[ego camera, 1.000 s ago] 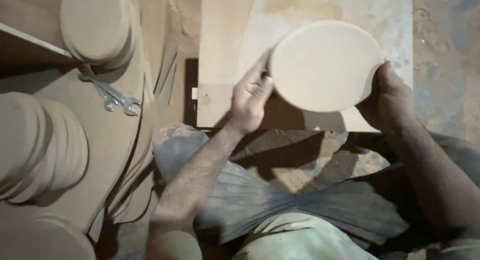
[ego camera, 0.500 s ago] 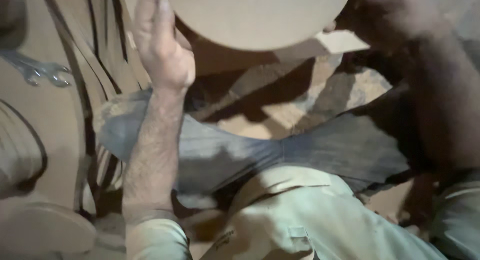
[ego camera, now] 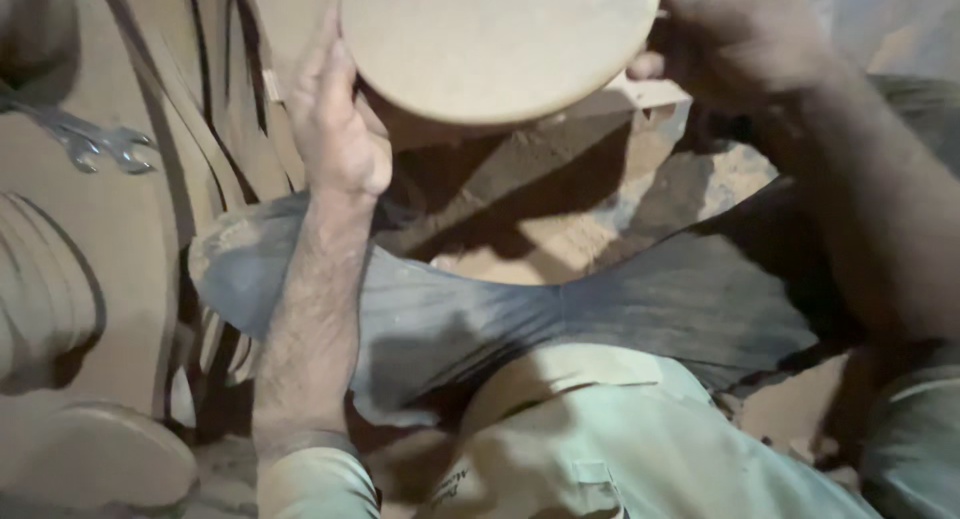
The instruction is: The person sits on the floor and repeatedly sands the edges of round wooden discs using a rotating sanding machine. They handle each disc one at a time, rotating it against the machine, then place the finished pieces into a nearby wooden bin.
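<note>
Dusty workshop floor, cut wooden boards [ego camera: 90, 279] and spanners [ego camera: 95, 144] at left — both hands, left [ego camera: 335, 129] and right [ego camera: 740, 44], grip round wooden disc [ego camera: 495, 39] by its edges, held up over the lap

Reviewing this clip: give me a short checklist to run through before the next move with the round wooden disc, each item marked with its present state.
1. Left hand on the round disc, along its left edge: ok.
2. Right hand on the disc's right edge: ok.
3. Whole disc in view: not ok, its top is cut off by the frame.
4. Disc free of the board behind it: cannot tell.
5. Wrenches apart from both hands, lying to the left: ok.
</note>
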